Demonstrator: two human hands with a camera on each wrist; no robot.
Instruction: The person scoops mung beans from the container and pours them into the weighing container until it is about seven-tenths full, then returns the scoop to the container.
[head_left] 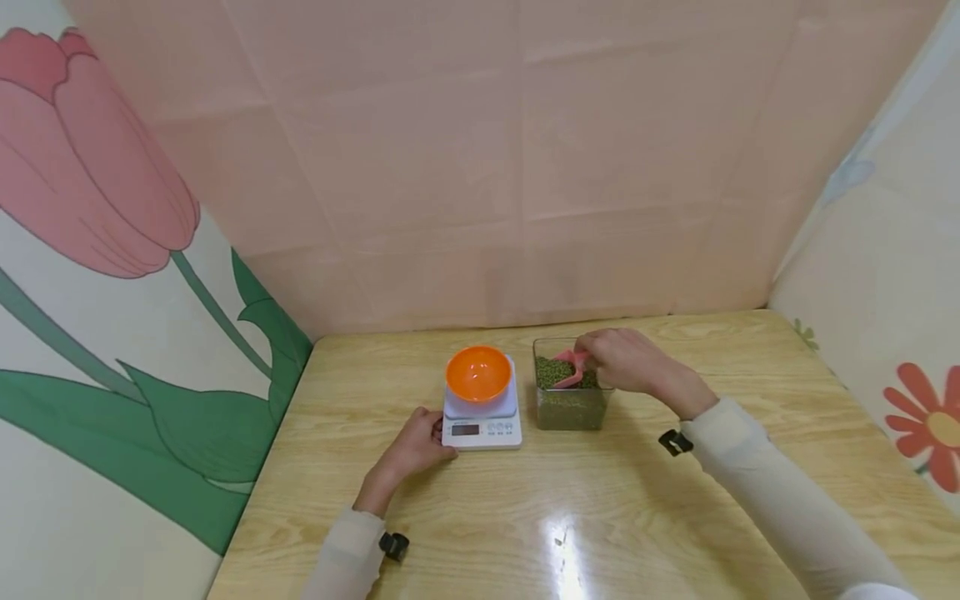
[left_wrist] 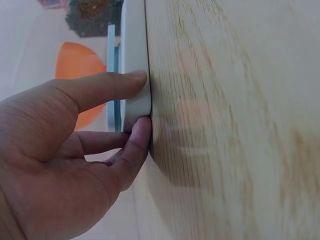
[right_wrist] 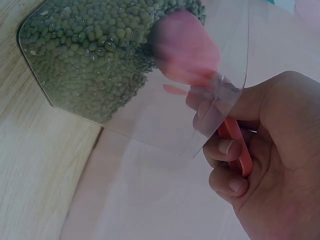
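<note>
A white digital kitchen scale [head_left: 483,437] lies on the table with an orange bowl [head_left: 478,375] on its platform. My left hand [head_left: 414,444] holds the scale's near left corner; in the left wrist view the thumb [left_wrist: 112,89] lies along one edge and the fingertips meet the adjoining side. To the right of the scale, a clear plastic box [head_left: 572,421] contains green mung beans [right_wrist: 95,55]. My right hand [head_left: 628,360] grips the handle of a pink scoop [right_wrist: 190,47], fingers curled round it over the box's right side. The scoop's head is in among the beans.
The wood-grain table [head_left: 480,517] ends at a pink cloth backdrop [head_left: 517,208] behind the scale and box. Walls with painted flowers stand on both sides. Each sleeve carries a small black clip [head_left: 675,442] near the wrist.
</note>
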